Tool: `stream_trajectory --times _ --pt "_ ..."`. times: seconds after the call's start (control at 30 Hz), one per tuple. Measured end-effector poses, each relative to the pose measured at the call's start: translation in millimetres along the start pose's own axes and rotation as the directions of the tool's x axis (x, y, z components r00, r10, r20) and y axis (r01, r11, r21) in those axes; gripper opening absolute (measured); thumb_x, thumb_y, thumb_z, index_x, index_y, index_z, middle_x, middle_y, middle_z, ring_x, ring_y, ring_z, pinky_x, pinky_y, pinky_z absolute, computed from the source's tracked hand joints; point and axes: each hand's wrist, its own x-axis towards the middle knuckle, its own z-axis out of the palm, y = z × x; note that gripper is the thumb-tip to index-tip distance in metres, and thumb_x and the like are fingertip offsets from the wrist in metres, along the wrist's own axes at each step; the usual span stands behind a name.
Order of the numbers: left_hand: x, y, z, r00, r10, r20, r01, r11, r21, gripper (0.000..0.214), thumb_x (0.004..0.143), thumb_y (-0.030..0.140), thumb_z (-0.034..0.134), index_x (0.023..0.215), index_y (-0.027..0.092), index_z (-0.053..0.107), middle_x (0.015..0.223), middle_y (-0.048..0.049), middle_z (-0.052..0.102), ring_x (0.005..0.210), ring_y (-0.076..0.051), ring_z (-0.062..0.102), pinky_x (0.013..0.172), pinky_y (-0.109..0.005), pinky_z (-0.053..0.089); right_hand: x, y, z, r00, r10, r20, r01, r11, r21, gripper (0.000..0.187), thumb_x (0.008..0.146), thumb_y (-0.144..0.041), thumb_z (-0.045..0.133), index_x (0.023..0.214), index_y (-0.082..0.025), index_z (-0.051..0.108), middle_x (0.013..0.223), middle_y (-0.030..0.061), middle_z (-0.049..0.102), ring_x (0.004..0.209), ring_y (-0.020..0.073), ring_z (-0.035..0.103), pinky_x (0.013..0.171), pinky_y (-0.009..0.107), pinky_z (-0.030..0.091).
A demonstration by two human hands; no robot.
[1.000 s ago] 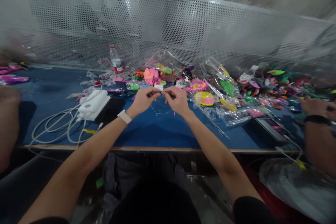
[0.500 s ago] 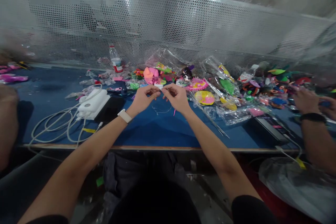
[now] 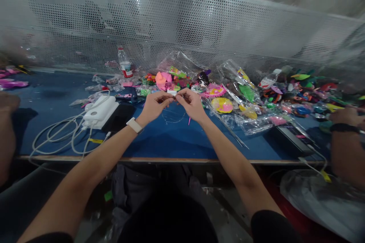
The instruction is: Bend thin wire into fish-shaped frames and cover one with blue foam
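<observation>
My left hand (image 3: 154, 105) and my right hand (image 3: 191, 104) meet fingertip to fingertip above the blue table (image 3: 176, 140). Both pinch a thin pale thread (image 3: 172, 115), which hangs in a loop below them. What else sits between the fingertips is too small to name. A white band is on my left wrist. A small pink sliver (image 3: 189, 121) lies on the table under my right hand. Just behind the hands lies a pile of bright foam pieces (image 3: 168, 81) and clear plastic bags (image 3: 242, 102).
A white power bank with coiled cables (image 3: 99, 112) and a black phone (image 3: 118, 117) lie left of my hands. A water bottle (image 3: 124, 63) stands by the perforated metal screen (image 3: 199, 34). Another person's arm (image 3: 345, 140) works at the right, a second person's arm (image 3: 7, 129) at the left.
My hands stay pinched together and have risen a little; the thread loop hangs higher and rounder. The person's hand at the right has drawn back toward the right edge.
</observation>
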Motion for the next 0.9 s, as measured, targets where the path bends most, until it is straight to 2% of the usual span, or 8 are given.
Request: stream_trajectory --times 0.23,0.5,0.67,0.83,0.9 --pt "1.3 -0.8 -0.5 0.998 0.064 0.017 -0.064 0.998 0.015 0.023 0.093 0.042 0.081 0.096 0.019 0.083 0.073 -0.0033 0.075 0.058 -0.013 0.065 0.055 -0.025 0.053 2.0 7.9 -0.7 0.999 -0.030 0.028 0.031 1.000 -0.006 0.049 0.099 -0.073 0.069 0.096 -0.025 0.057 0.085 -0.0001 0.061 0.079 0.0175 0.060 0.074 0.034 0.050" --pt "1.7 -3.0 -1.2 0.989 0.149 0.024 -0.151 0.982 0.114 0.022 0.097 0.042 0.079 0.097 0.020 0.081 0.079 -0.0037 0.078 0.058 -0.012 0.065 0.054 -0.025 0.053 2.8 13.1 0.6 0.998 -0.031 0.058 0.031 1.000 0.007 0.046 0.100 -0.071 0.067 0.105 -0.027 0.054 0.087 0.0003 0.061 0.080 0.0186 0.062 0.076 0.037 0.053" --pt "1.5 -2.5 -1.7 0.981 0.190 0.028 -0.192 0.966 0.173 0.026 0.100 0.046 0.076 0.098 0.021 0.081 0.076 -0.0021 0.077 0.055 -0.011 0.062 0.053 -0.025 0.051 2.1 18.2 1.0 0.998 -0.055 0.019 0.055 0.998 -0.039 0.036 0.102 -0.061 0.067 0.111 -0.027 0.058 0.095 0.0019 0.065 0.088 0.0194 0.067 0.083 0.038 0.057" --pt "2.0 -1.2 -3.1 0.965 0.262 0.030 -0.261 0.933 0.247 0.025 0.101 0.045 0.076 0.098 0.021 0.082 0.086 -0.0044 0.080 0.070 -0.014 0.070 0.064 -0.027 0.055 0.2 18.3 3.1 0.992 -0.090 -0.090 0.086 0.995 -0.054 0.035 0.099 -0.054 0.073 0.116 -0.027 0.060 0.096 0.0016 0.071 0.091 0.0206 0.072 0.087 0.040 0.060" --pt "2.8 -2.4 -4.2 0.964 0.266 0.021 -0.263 0.933 0.246 0.023 0.100 0.042 0.076 0.098 0.021 0.082 0.087 -0.0044 0.080 0.071 -0.015 0.071 0.065 -0.028 0.056 -0.7 14.9 2.5 0.989 -0.116 -0.097 0.111 0.993 -0.051 0.038 0.098 -0.052 0.076 0.121 -0.027 0.060 0.095 0.0015 0.074 0.091 0.0212 0.073 0.088 0.041 0.061"
